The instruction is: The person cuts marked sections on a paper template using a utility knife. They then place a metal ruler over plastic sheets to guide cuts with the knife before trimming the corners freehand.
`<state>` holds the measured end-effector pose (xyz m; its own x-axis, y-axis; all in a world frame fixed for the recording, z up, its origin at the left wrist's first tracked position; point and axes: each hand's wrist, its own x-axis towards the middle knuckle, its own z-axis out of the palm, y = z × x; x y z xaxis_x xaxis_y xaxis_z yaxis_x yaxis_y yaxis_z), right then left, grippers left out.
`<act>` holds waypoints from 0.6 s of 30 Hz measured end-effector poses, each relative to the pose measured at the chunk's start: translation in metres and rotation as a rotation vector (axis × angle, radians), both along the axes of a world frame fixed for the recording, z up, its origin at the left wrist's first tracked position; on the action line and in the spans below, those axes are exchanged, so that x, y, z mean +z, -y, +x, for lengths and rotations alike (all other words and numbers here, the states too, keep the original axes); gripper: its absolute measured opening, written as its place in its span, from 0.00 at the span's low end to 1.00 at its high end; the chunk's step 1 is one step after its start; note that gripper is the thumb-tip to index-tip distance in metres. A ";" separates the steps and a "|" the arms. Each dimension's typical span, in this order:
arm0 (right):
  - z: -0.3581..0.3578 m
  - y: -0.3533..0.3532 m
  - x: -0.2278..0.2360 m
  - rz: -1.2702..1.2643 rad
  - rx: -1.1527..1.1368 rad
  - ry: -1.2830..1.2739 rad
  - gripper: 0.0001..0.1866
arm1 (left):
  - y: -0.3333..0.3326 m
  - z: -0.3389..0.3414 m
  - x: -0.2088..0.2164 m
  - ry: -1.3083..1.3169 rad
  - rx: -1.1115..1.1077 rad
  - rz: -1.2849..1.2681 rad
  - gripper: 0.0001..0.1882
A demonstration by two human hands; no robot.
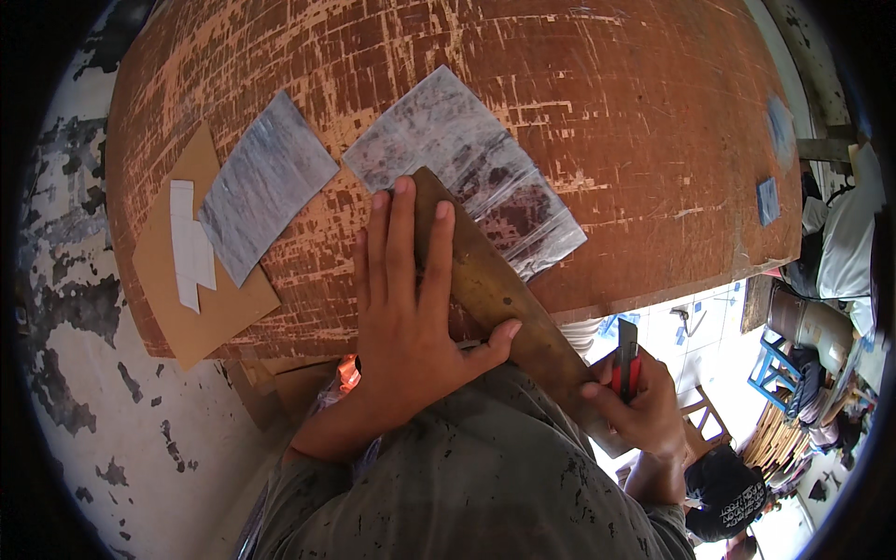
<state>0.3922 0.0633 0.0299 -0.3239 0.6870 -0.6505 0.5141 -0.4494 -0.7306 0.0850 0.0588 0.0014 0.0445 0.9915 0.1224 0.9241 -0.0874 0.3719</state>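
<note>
A long, worn brownish metal bar (523, 308) with straight edges slants from the tabletop over its near edge toward my body. Spread flat, my left hand (408, 289) rests on its far part, fingers stretched out and thumb against the bar. My right hand (644, 406) is closed around a red and black utility knife (626, 359), with the fingers also touching the bar's near end. Beneath the bar's far end lies a thin, greyish translucent sheet (457, 131), wrinkled at its right side. Left of it is a second grey sheet (271, 187).
The brown wooden table (635, 112) is scored with many cuts. Brown cardboard (224, 322) and white cut pieces (189, 247) lie at the left, small bluish scraps (768, 202) at the right. Beyond the near edge are a blue stool (773, 369) and a person in black (728, 495).
</note>
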 end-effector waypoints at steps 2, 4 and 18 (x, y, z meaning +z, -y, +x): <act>-0.008 -0.006 0.010 0.063 -0.089 -0.058 0.07 | 0.000 -0.001 0.000 0.003 0.000 0.010 0.60; -0.004 -0.013 0.023 0.200 -0.145 -0.160 0.17 | 0.001 -0.001 0.002 -0.003 0.017 -0.010 0.60; -0.103 -0.057 0.048 0.734 0.531 0.375 0.12 | -0.002 0.001 0.004 -0.001 -0.024 -0.063 0.59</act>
<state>0.2896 0.1201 0.0775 -0.5674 0.7865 -0.2440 0.7740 0.4082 -0.4840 0.0865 0.0606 0.0058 0.0681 0.9959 0.0598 0.9225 -0.0857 0.3764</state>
